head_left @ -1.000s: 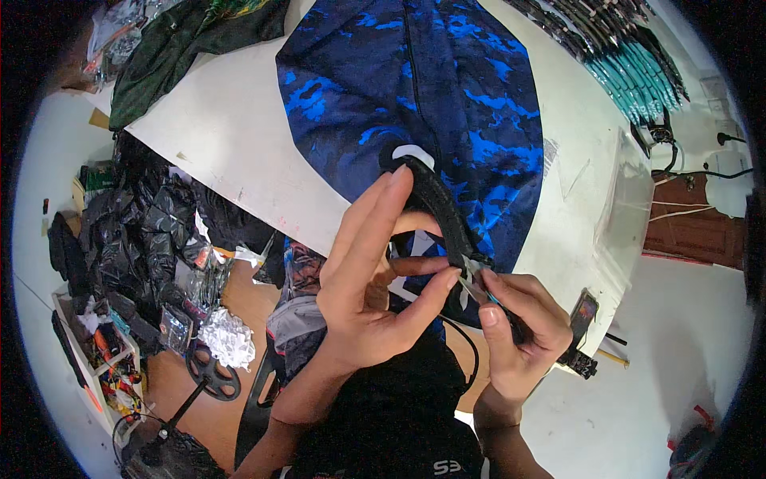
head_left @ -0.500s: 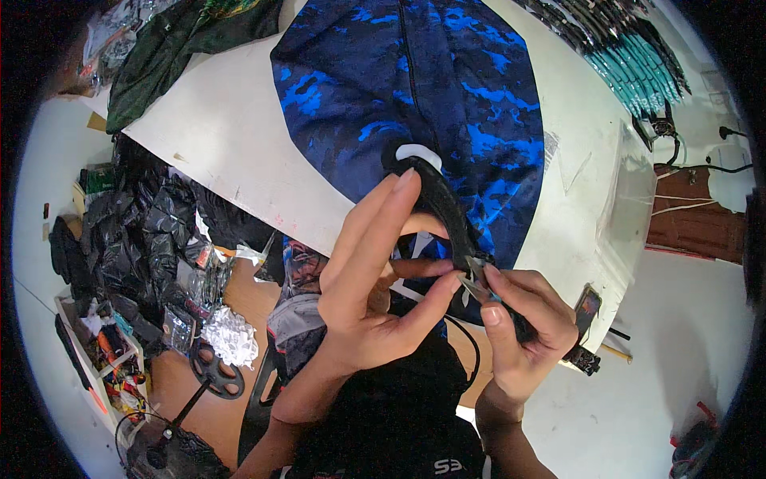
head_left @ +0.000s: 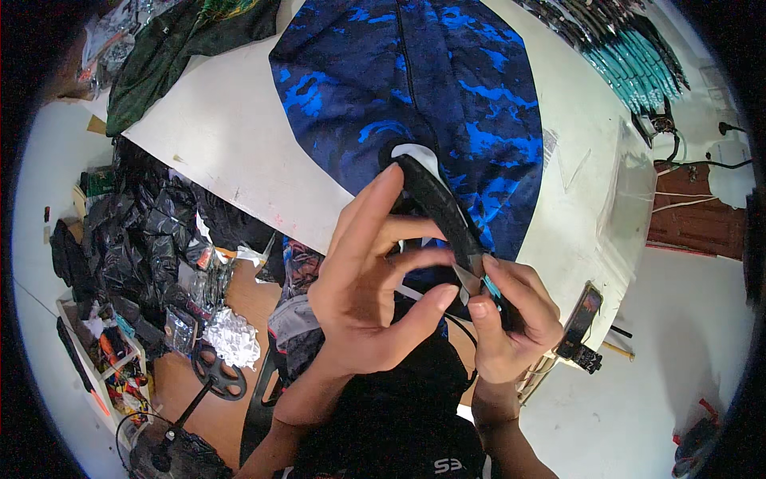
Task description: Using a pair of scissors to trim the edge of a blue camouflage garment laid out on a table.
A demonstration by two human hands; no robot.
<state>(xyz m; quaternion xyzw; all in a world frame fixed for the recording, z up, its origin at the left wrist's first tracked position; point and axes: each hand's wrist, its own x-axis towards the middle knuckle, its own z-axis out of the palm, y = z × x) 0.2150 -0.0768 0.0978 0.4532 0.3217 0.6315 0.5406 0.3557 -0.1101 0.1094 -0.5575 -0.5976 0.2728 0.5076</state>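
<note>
A blue camouflage garment (head_left: 487, 104) with a dark zip lies on the table, its black edge band (head_left: 439, 199) raised toward me. My left hand (head_left: 359, 295) supports that band: the index fingertip presses near a white patch (head_left: 416, 153), and other fingers reach behind the fabric. Its thumb stands apart from them. In my right hand (head_left: 515, 319) is a small pair of thread snips (head_left: 469, 281), metal blades pointing at the band's lower end, with a bit of teal showing between the fingers. Whether the blades touch the cloth is hard to tell.
A white table (head_left: 223, 136) spreads under the garment. A dark green garment (head_left: 159, 72) lies at the far left, bagged teal items (head_left: 638, 68) at the far right. Black plastic bags (head_left: 152, 231) pile up on the left. A phone-like device (head_left: 581, 315) sits beside my right hand.
My left thumb has come away from the fingertip it was pinched against. The right hand has shifted slightly left with the snips, and the band is turned a little more upright.
</note>
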